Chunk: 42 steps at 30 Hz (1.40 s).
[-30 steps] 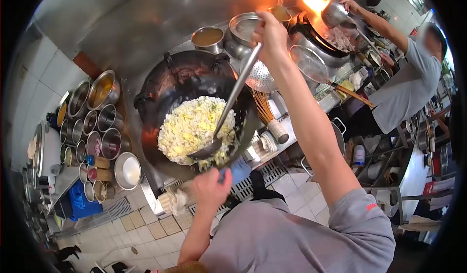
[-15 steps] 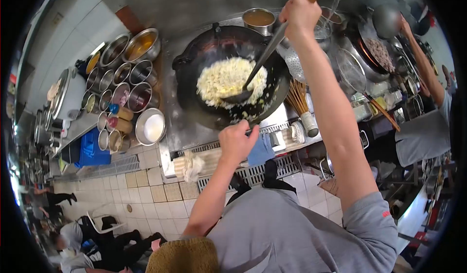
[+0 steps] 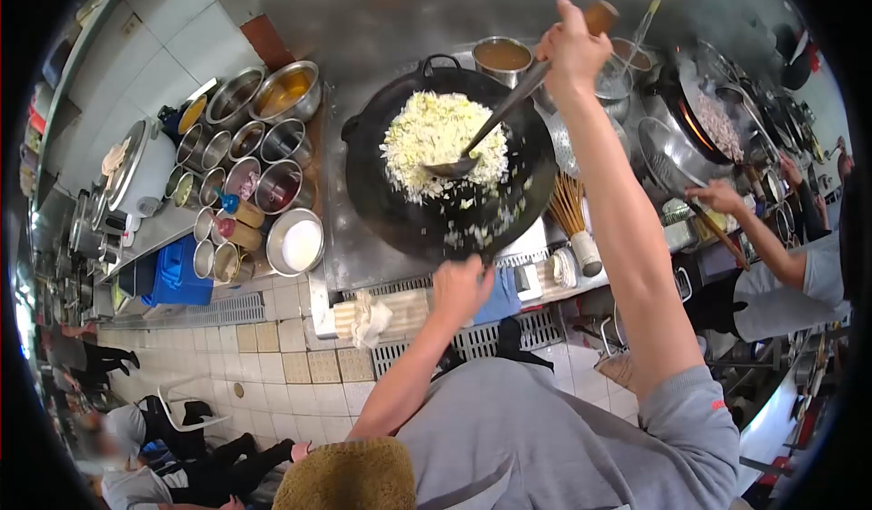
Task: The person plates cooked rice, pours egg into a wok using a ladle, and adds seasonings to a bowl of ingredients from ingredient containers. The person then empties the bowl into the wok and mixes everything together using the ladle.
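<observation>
My right hand [image 3: 579, 56] is closed around the wooden-ended handle of a long metal ladle [image 3: 511, 101]. The ladle's bowl rests against a mound of pale yellow fried rice [image 3: 434, 128] with green bits, inside a large black wok [image 3: 391, 215]. At the wok's near rim, my left hand [image 3: 460, 289] is closed on the wok's near handle, which my fingers mostly hide. Loose grains and bits are scattered over the wok's near inner wall. Just right of the wok lies a bamboo wok brush [image 3: 572, 215].
Metal bowls and pots of ingredients crowd the left counter, with squeeze bottles [image 3: 238, 234] and a bowl of white powder or grains [image 3: 297, 240]. A pot of brown liquid [image 3: 502, 56] stands behind the wok. At right, a co-worker's hand [image 3: 718, 198] is at a strainer [image 3: 668, 156] near another wok.
The wok's tilt has changed, and the rice sits farther toward the far side, with more bits on the near wall. The co-worker's hand has come down to the strainer's handle.
</observation>
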{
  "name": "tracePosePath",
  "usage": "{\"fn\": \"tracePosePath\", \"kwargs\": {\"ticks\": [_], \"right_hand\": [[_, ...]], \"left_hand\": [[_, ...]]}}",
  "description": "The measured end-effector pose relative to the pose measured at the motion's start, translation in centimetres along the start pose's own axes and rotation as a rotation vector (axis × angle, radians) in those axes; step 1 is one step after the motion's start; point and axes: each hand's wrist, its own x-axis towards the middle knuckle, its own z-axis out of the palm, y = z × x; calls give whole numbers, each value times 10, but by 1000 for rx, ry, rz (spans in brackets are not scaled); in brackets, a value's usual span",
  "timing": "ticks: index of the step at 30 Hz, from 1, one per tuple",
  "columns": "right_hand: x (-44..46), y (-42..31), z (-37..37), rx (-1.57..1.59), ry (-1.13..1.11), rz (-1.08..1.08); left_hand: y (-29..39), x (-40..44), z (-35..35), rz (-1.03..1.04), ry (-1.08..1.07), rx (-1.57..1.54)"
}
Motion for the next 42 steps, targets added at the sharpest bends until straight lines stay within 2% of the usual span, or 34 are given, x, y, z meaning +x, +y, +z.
{"fn": "tracePosePath", "kwargs": {"ticks": [1, 3, 4, 5, 7, 9, 11, 12, 14, 16, 17, 20, 21, 23, 25, 26, 29, 31, 33, 35, 36, 37, 39, 41, 42], "right_hand": [[1, -9, 1, 43, -1, 11], [16, -36, 10, 68, -22, -4], [33, -41, 14, 66, -39, -19], [37, -46, 15, 55, -55, -15], [17, -85, 36, 207, -85, 14], [-1, -111, 25, 185, -496, -289], [-41, -133, 9, 355, -630, -187], [-53, -114, 4, 296, -530, -203], [-77, -17, -3, 18, -352, -307], [-69, 54, -6, -145, -365, -241], [-62, 62, -10, -92, -465, -85], [-62, 15, -7, -50, -319, -106], [-64, 9, -16, 58, -353, -142], [-77, 28, -27, -40, -175, -186], [-70, 60, -29, 163, -275, -91], [-63, 67, -23, 208, -238, -43], [-68, 31, -7, 214, -239, 8], [-104, 15, -10, 124, -243, -13], [-136, 29, -12, 38, -229, -90], [-132, 63, -11, 172, -291, -1], [-120, 76, -11, 125, -376, -3], [-105, 73, -10, 94, -478, -15], [-98, 42, -19, 34, -462, 2], [-106, -3, -33, 192, -454, 68], [-112, -1, -39, 124, -417, 17]], "left_hand": [[1, -22, 0, 24, -41, 29], [13, -46, -19, 97, 36, -100], [13, -40, -22, 135, 111, -123], [7, -30, -22, 132, 86, -42], [-11, 7, -19, 73, 115, -41], [-34, 35, -12, 47, 97, -40], [-52, 50, -5, 12, 21, -36], [-59, 55, -1, 0, -19, -37], [-68, 55, 9, 6, -6, -26], [-72, 51, 13, 22, -25, -23], [-73, 49, 14, 27, -39, -29], [-71, 51, 11, 35, -24, -69], [-71, 50, 9, 33, -15, -85], [-75, 52, 11, 36, -2, -75], [-75, 45, 15, 32, 33, -83], [-75, 43, 15, 34, 65, -91], [-69, 44, 10, 18, 96, -46], [-67, 41, 10, -16, 82, -35], [-67, 42, 11, -34, 101, 4], [-65, 39, 15, -45, 107, 49], [-64, 38, 14, -45, 97, 45], [-63, 37, 13, -42, 87, 41], [-64, 44, 8, -34, 82, 34], [-61, 39, 7, -55, 67, 20], [-63, 39, 9, -68, 69, 27]]}}
